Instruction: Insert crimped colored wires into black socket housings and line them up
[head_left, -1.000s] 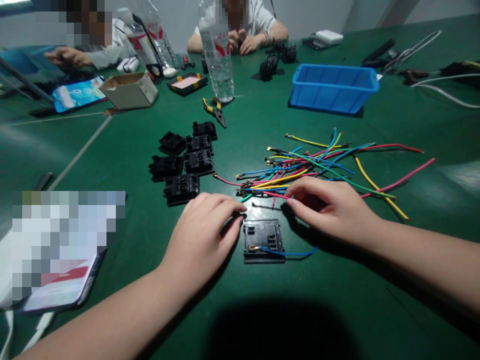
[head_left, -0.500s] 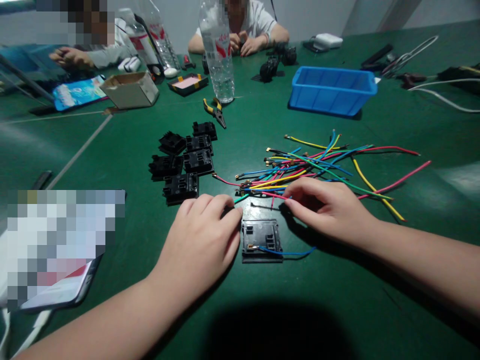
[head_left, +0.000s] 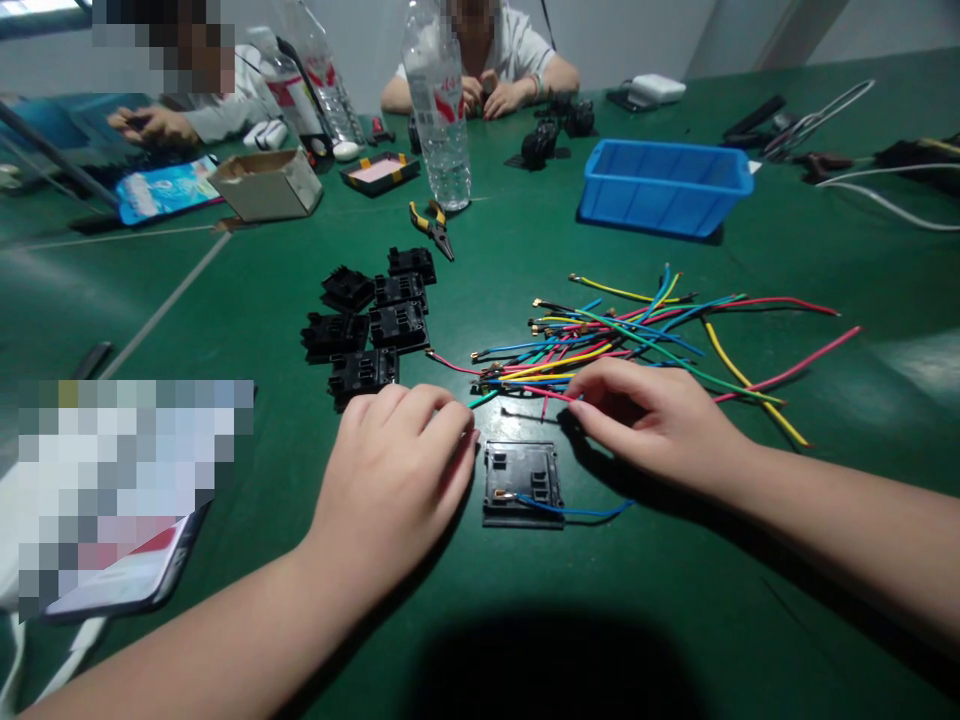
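Observation:
A black plastic housing (head_left: 517, 465) lies flat on the table between my hands. A blue wire (head_left: 592, 513) with a brass-coloured terminal runs across it, its terminal end in the housing and its free end out to the right. My left hand (head_left: 401, 460) rests beside the housing's left side, fingers loosely bent and thumb apart; nothing shows in it, though its underside is hidden. Between thumb and index finger, my right hand (head_left: 645, 415) pinches a red wire (head_left: 551, 394) just above the housing. Behind it spreads a pile of coloured wires (head_left: 600, 340).
Several black housings (head_left: 367, 370) are grouped beyond my left hand. Pliers (head_left: 433, 230), a water bottle (head_left: 446, 130), a cardboard box (head_left: 270, 185) and a blue bin (head_left: 667, 190) stand farther back. A phone (head_left: 142, 540) lies at left. Two people sit across the table.
My left hand has drawn slightly left, away from the housing. My right hand keeps its pinch on the red wire, almost still. The view has shifted a little.

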